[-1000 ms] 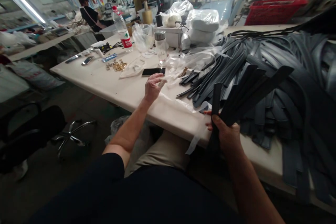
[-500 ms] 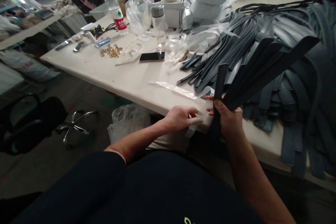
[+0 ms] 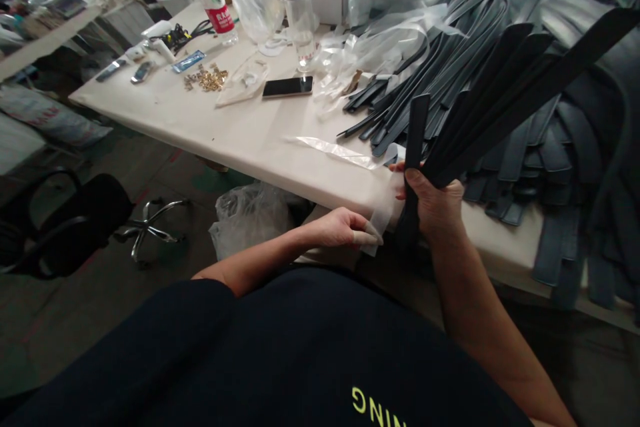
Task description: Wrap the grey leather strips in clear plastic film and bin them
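My right hand (image 3: 439, 203) is closed around a bundle of black straps (image 3: 493, 117), which fans out up and to the right. One strap of the bundle stands apart and nearly upright at its left side. From the right hand a translucent plastic strip (image 3: 384, 208) runs down to my left hand (image 3: 346, 228), whose fingers pinch its lower end. Pale covers sit on fingertips of the left hand. Both hands are at the table's front edge. Behind them another plastic strip (image 3: 336, 152) lies flat on the table.
A large pile of black straps (image 3: 570, 147) covers the table's right side and hangs over its edge. Farther back are a phone (image 3: 287, 87), small brass pieces (image 3: 213, 78), a glass bottle (image 3: 299, 20) and a plastic bottle (image 3: 216, 7). An office chair (image 3: 65, 220) stands at left.
My left hand has moved down a little, and the plastic strip now stretches longer between the hands. The right hand keeps its grip on the straps. The view has tilted downward.
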The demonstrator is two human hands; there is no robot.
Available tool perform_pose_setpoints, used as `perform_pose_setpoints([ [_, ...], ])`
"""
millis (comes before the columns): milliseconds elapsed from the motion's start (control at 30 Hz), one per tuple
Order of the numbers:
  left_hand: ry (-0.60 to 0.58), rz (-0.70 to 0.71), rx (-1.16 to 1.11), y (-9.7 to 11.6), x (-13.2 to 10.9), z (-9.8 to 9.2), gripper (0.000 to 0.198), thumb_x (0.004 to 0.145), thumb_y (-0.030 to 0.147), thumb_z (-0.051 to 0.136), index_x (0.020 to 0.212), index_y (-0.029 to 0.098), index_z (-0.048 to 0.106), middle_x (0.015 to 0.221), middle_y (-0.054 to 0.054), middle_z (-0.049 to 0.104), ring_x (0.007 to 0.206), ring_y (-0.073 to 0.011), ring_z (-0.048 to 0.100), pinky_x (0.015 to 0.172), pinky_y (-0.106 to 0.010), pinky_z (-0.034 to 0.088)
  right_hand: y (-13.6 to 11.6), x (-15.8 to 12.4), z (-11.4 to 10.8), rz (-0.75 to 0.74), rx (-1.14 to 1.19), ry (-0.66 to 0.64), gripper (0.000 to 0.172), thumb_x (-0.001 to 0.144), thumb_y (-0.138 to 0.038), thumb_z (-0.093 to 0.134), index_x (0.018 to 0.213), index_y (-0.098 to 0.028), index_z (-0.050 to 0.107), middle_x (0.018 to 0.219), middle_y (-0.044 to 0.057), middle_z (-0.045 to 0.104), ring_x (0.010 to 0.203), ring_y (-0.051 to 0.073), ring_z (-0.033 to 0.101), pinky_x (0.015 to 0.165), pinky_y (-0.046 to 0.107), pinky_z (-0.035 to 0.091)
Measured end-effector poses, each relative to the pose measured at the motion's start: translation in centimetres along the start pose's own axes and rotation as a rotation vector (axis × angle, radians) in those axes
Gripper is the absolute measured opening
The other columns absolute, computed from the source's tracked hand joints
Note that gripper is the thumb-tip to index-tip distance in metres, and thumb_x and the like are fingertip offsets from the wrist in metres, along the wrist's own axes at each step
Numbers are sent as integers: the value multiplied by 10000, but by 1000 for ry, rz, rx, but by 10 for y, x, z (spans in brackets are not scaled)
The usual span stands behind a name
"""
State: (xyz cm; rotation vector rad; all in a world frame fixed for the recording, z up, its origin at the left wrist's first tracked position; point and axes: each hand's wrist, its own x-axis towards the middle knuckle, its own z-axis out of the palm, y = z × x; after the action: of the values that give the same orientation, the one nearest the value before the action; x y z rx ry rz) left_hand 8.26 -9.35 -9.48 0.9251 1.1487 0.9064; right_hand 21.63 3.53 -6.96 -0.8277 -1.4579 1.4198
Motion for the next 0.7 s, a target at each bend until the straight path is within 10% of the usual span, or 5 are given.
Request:
perform_pose_setpoints([
  [233, -10, 7, 18, 1, -3, 4, 269, 731, 403, 770, 821, 149, 784, 766, -35, 743, 689, -126, 623, 711, -250, 485, -1, 1, -2, 6, -15, -5, 221, 727, -408, 780, 820, -210, 751, 894, 34, 754, 504, 102, 571, 451, 235, 493],
  [433, 225, 255, -357, 23, -5, -5, 405, 626, 498, 861, 642, 128, 698, 652, -22, 681, 634, -105, 601, 677, -230, 470, -12, -9, -14, 119, 3, -2, 360, 797, -492, 725, 923, -157, 766, 626, 9, 689, 443, 116, 539, 581, 303, 573],
  [700, 443, 343, -674, 53, 12, -31, 591, 468, 587, 914, 784, 144, 685, 772, -21, 713, 640, -96, 649, 597, -191, 485, -29, -68, -39, 296, -176, -133, 439, 737, -586, 770, 715, -153, 704, 547, 33, 646, 368, 101, 499, 367, 215, 388],
])
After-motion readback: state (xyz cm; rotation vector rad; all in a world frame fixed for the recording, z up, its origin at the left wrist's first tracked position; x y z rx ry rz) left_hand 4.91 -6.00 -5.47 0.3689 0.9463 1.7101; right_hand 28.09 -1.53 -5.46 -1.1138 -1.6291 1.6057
